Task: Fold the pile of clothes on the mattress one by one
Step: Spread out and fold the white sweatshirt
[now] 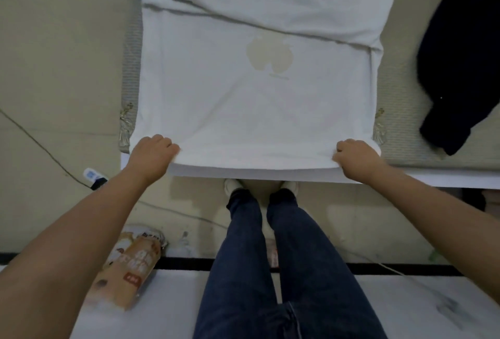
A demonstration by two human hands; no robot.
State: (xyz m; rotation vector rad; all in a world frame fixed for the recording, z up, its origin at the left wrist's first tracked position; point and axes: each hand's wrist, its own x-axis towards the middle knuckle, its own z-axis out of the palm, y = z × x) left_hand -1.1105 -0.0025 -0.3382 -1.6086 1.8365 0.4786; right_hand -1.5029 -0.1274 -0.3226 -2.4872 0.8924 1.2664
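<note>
White cotton T-shirt (257, 100) with faint beige print lies flat on the striped mattress (400, 111), hem at the near edge, left hand (154, 153) and right hand (355, 156) each clenched on a hem corner, dark navy garment (465, 62) heaped at the right, apart from it.

mattress (405, 133) bearing white shirt (254, 100), dark garment (460, 68).
</note>
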